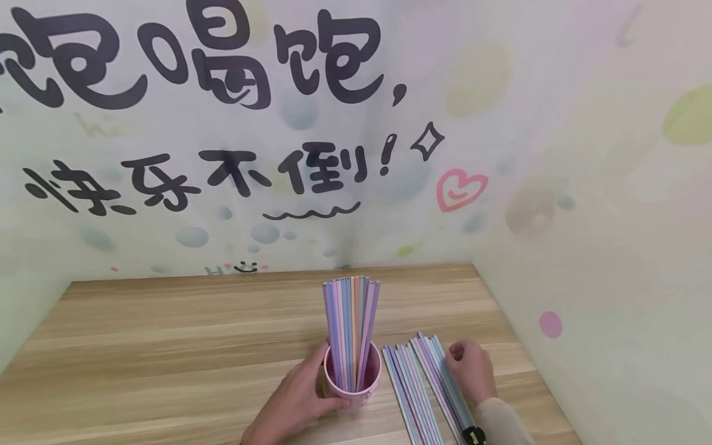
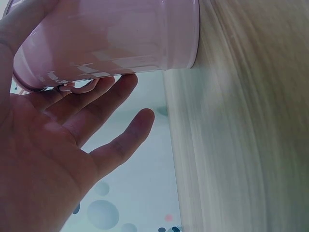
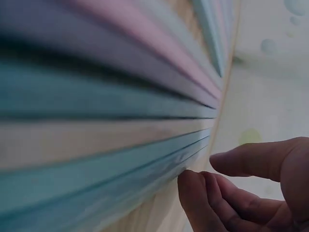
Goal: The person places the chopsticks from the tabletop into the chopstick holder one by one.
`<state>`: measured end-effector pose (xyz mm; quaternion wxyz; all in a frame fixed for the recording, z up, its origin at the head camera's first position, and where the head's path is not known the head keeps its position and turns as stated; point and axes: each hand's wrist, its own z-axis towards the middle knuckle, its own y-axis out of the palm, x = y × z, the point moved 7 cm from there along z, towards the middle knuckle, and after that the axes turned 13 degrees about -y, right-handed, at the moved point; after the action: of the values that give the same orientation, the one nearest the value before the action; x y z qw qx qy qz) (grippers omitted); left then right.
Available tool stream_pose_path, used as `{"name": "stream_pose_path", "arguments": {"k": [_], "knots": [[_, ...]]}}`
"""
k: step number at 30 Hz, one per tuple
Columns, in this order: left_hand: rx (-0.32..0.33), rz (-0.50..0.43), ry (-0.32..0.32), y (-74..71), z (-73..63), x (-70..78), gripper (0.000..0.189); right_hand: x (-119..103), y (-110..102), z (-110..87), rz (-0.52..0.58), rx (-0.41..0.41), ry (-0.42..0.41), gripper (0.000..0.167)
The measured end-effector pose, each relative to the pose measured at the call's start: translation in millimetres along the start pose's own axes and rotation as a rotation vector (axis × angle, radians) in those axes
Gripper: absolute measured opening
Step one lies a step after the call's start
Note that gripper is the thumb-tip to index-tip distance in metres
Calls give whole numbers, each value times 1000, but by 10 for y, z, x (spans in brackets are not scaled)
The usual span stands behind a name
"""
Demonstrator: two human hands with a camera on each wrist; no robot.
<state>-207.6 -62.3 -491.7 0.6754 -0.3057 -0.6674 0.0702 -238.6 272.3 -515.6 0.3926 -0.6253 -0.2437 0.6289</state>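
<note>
A pink cup (image 1: 374, 371) stands upright on the table, holding several pastel chopsticks (image 1: 350, 327). My left hand (image 1: 297, 395) grips the cup's left side, thumb in front and fingers behind. The left wrist view shows the cup's wall (image 2: 120, 38) close up, two fingertips of the left hand (image 2: 63, 150) hanging apart from it. Right of the cup lie two groups of chopsticks, a left row (image 1: 411, 386) and a right row (image 1: 436, 371). Beside the right row is my right hand (image 1: 473, 371), loosely curled. In the right wrist view a finger touches the outermost chopstick (image 3: 159, 169); the thumb stands apart.
A wooden table (image 1: 194, 334) carries everything. Behind it rises a printed wall (image 1: 334, 241) with dark writing, and another wall (image 1: 612, 309) borders the right side. A small black object (image 1: 474, 435) lies across the right row near the bottom edge.
</note>
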Motion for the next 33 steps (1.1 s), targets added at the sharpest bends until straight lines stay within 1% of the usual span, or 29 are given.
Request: {"name": "stream_pose_path", "arguments": {"k": [2, 4, 9, 15, 20, 25, 27, 29, 31, 33], "knots": [[0, -1, 0, -2, 0, -1, 109, 24, 14, -3, -12, -18, -1, 13], [1, 2, -2, -5, 0, -1, 108, 30, 18, 1, -31, -24, -19, 12], [1, 7, -6, -8, 3, 3, 108, 16, 32, 7, -51, -42, -37, 12], [0, 5, -11, -3, 4, 5, 109, 18, 29, 6, -102, -62, -36, 9], [3, 6, -6, -3, 2, 3, 110, 49, 37, 13, -150, -108, -24, 11], [3, 5, -3, -4, -2, 3, 108, 81, 7, 12, -140, -140, -30, 14], [3, 5, -3, -4, -4, 4, 108, 58, -44, 9, -112, -136, -54, 15], [4, 6, -3, -7, -6, 7, 108, -12, -124, 15, -95, -119, -103, 16], [6, 7, -2, -11, -9, 12, 108, -116, -222, 25, -76, -91, -146, 18], [7, 5, -2, -15, -10, 16, 108, -258, -332, 48, -65, -48, -196, 18]]}}
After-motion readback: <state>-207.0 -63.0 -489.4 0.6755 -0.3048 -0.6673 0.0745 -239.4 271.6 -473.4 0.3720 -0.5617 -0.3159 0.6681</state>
